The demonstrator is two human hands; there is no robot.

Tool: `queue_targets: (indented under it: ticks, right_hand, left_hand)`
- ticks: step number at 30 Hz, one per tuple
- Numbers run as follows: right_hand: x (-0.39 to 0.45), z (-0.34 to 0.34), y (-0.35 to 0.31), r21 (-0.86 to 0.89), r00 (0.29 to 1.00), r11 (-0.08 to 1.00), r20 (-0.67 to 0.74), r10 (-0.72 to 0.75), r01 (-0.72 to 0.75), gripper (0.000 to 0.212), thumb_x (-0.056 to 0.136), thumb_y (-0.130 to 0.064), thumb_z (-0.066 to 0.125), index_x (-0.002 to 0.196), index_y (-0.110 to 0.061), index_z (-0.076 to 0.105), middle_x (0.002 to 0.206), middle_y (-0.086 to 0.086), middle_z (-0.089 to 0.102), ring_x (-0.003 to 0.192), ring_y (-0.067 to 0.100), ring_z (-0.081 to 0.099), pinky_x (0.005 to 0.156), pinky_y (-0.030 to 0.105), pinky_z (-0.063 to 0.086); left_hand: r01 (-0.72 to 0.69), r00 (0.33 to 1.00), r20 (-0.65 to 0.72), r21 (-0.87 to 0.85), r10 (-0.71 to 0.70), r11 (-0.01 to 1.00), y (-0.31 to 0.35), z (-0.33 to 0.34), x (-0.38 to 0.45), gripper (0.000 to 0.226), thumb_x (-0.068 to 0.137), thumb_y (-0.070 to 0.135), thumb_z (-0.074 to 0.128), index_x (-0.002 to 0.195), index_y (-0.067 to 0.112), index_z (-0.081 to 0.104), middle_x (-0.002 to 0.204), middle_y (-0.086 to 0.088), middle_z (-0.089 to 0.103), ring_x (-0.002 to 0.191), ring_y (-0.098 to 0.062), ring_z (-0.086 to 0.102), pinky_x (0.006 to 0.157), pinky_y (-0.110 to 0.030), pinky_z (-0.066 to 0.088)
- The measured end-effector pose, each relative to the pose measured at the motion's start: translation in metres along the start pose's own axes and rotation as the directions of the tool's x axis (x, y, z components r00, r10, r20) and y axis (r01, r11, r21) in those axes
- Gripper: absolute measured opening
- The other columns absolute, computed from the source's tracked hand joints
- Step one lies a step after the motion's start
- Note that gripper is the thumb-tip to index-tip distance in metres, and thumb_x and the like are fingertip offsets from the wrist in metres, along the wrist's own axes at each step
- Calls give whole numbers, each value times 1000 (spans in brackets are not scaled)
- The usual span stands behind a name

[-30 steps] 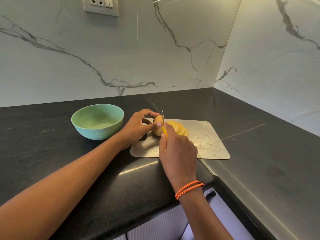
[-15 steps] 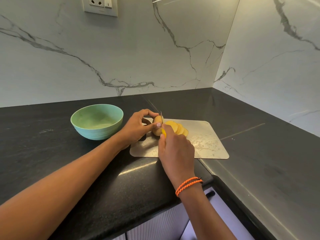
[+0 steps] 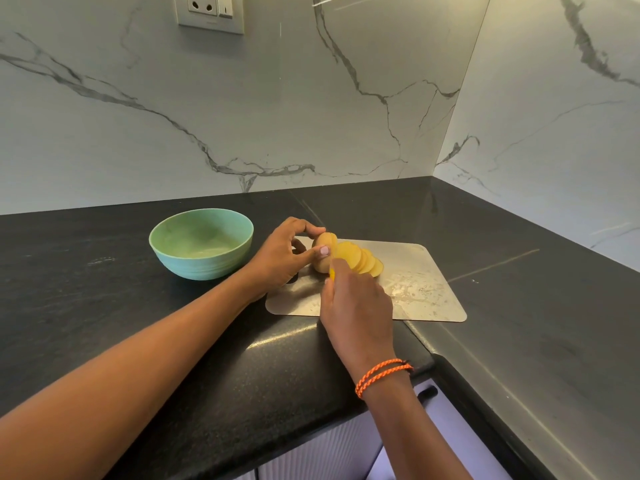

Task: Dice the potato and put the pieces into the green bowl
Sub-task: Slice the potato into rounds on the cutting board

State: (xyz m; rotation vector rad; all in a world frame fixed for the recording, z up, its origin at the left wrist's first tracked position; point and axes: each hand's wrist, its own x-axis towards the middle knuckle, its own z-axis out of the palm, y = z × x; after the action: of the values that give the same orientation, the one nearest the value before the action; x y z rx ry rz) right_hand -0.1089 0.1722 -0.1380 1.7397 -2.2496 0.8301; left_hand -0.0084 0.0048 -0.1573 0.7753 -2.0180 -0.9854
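The small tan-skinned potato (image 3: 322,252) sits at the near left end of the thin silvery metal cutting sheet (image 3: 420,289), which lies on the black stone countertop (image 3: 104,306), and a fan of round yellow slices (image 3: 360,259) leans off its cut end. The left hand (image 3: 282,252) pinches the uncut stub, fingers arched over the top and thumb pressed to its near side, the thumbnail just beside the blade. The right hand (image 3: 356,306) is wrapped around the yellow-handled knife (image 3: 331,268), whose thin blade stands in the cut between stub and slices. From where I stand the worry is that thumb: the stub looks short, and I judge one more slice could bring the edge onto the nail or fingertip. The stub is rounded too, so it might roll under pressure and throw the cut askew. The sheet looks thin and smooth on polished stone, and a hard push could slide it. The pale green round bowl (image 3: 201,242) waits just left of the sheet, holding no pieces that I can see; slices, not dice, so cross-cuts remain.
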Motion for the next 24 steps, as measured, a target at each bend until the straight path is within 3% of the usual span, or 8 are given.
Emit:
queue_targets:
  ticks: [7, 11, 13, 24]
  right_hand:
    - [1, 0, 6, 14, 998, 1000, 55, 10, -11, 26, 105, -29, 51, 129, -25, 59, 106, 0, 69, 94, 20, 67, 71, 29, 47]
    - [-2, 1, 6, 24, 998, 999, 57, 29, -31, 27, 105, -30, 52, 130, -24, 60, 112, 1, 68, 99, 21, 65, 72, 28, 41]
    - [-3, 1, 6, 35, 998, 998, 23, 50, -51, 26, 105, -31, 51, 128, -25, 62, 109, 0, 70, 96, 19, 65, 70, 27, 40]
    - [3, -1, -2, 48, 971, 999, -239, 21, -10, 32, 104, -28, 55, 135, -22, 61, 84, 1, 73, 75, 22, 70, 56, 28, 39]
  left_hand:
    - [-7, 1000, 13, 2, 7, 1000, 0, 0, -1, 32, 94, 40, 78, 121, 28, 68, 130, 10, 60, 104, -16, 66, 92, -38, 60]
    - [-9, 1000, 26, 4, 9, 1000, 1, 0, -1, 33, 96, 38, 76, 125, 26, 66, 132, 12, 61, 109, -11, 66, 88, -24, 55]
    - [-9, 1000, 24, 0, 9, 1000, 1, 0, -1, 34, 96, 38, 76, 126, 26, 65, 132, 13, 62, 110, -10, 66, 86, -19, 52]
    - [7, 1000, 23, -66, -6, 998, 1, -1, -2, 31, 96, 41, 76, 123, 30, 68, 131, 15, 65, 111, -11, 67, 94, -31, 55]
